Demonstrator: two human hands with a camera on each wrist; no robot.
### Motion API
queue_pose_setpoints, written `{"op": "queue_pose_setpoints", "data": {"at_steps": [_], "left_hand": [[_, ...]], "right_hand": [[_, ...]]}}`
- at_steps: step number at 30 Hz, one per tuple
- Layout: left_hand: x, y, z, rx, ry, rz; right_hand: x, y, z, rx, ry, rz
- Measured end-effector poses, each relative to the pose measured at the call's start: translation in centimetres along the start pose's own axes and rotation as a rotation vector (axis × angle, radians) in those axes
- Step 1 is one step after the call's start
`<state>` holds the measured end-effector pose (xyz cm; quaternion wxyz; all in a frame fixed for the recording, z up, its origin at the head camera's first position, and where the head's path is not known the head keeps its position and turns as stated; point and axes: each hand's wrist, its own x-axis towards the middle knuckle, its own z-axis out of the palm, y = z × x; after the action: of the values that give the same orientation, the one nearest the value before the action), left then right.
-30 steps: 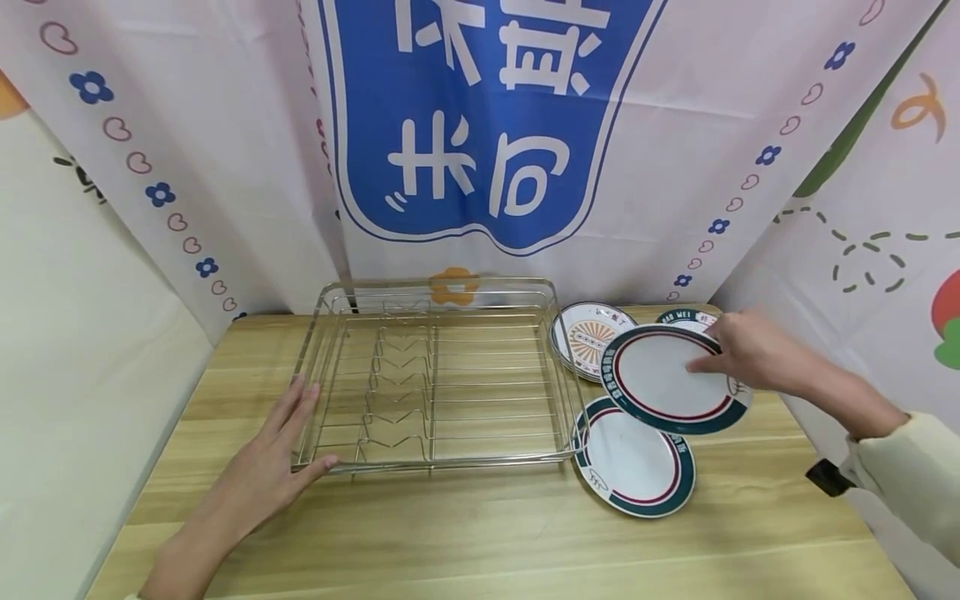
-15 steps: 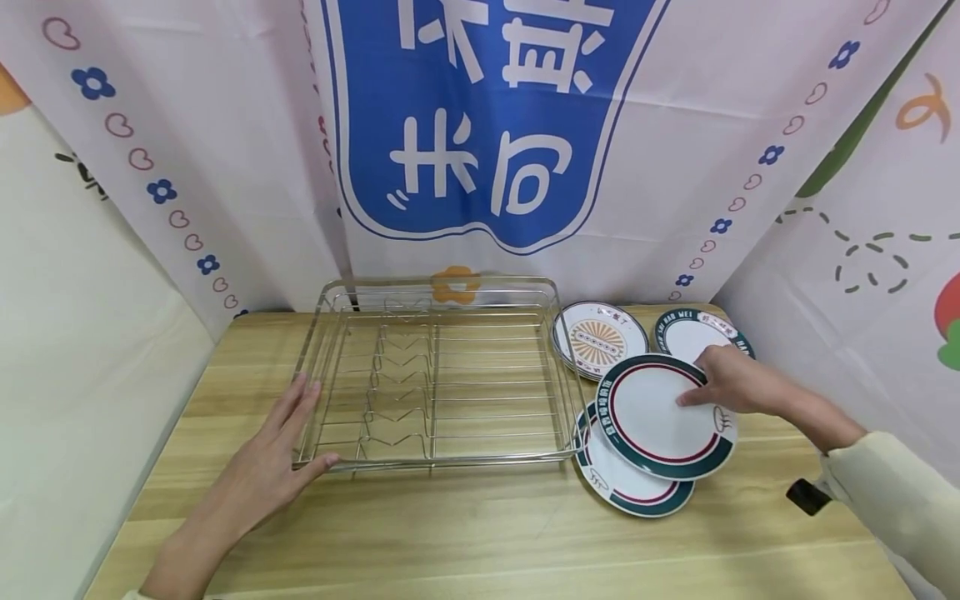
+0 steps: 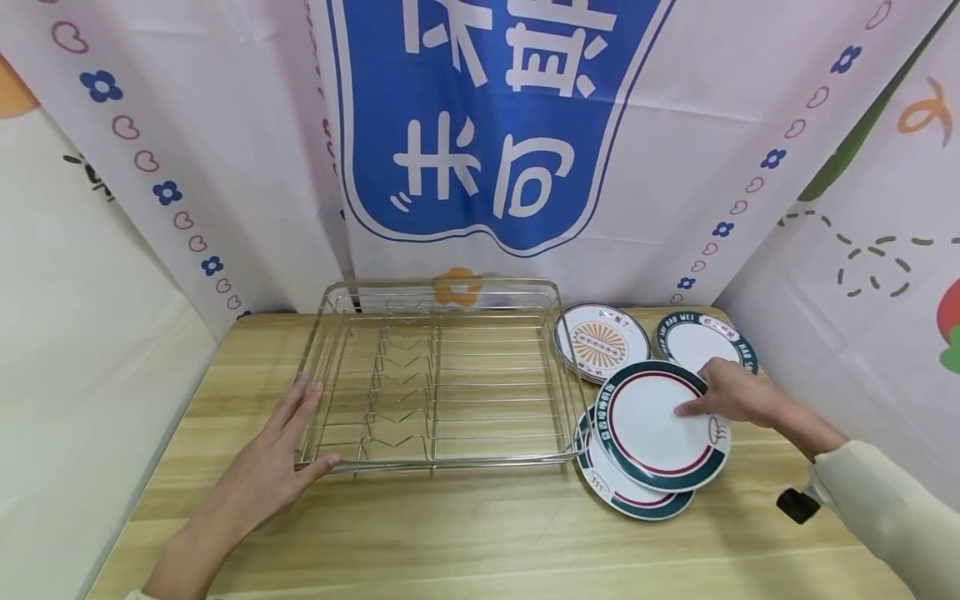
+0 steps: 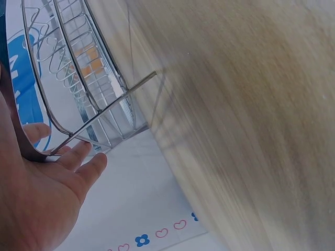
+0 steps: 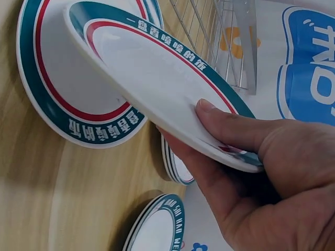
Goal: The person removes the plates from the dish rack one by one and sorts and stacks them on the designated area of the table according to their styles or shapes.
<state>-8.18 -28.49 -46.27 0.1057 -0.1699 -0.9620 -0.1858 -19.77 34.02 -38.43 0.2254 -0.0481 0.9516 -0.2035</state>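
In my right hand (image 3: 731, 392) is a white plate (image 3: 660, 425) with a green rim and red ring, pinched at its right edge with the thumb on top. The right wrist view shows this plate tilted, fingers beneath it. It overlaps a matching plate (image 3: 633, 492) lying on the table. My left hand (image 3: 258, 467) rests against the front left corner of a wire dish rack (image 3: 495, 458), fingers straight along its side and thumb near the front rail. In the left wrist view, the fingers (image 4: 76, 154) touch the rack's corner.
Right of the rack, a stack of plates with an orange sunburst (image 3: 600, 342) stands at the back. Beyond it, more green-rimmed plates (image 3: 701, 337) sit near the right wall. Printed cloth (image 3: 495, 250) hangs behind the wooden table (image 3: 450, 533).
My right hand has brought the held plate down and toward me, from near the back plates to over the matching plate. The left hand has stayed at the rack's corner.
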Motion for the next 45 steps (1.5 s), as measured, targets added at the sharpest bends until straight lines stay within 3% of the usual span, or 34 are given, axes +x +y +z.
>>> {"op": "queue_pose_setpoints", "data": {"at_steps": [6,14,25,33,45], "left_hand": [[0.0,0.1,0.0,-0.001,0.002,0.003],[0.1,0.2,0.1,-0.006,-0.007,-0.003],[0.1,0.0,0.1,0.013,0.01,0.019],[0.0,0.2,0.1,0.005,0.005,0.002],[-0.1,0.2,0.0,0.002,-0.001,-0.004]], "right_hand": [[0.4,1.0,0.8,0.01,0.002,0.041],[0.8,1.9,2.5,-0.065,0.027,0.063],[1.0,2.8,4.3,-0.124,0.051,0.025],[0.8,2.3,4.6,-0.218,0.122,-0.037],[0.9,2.5,5.9,-0.261,0.085,-0.06]]}}
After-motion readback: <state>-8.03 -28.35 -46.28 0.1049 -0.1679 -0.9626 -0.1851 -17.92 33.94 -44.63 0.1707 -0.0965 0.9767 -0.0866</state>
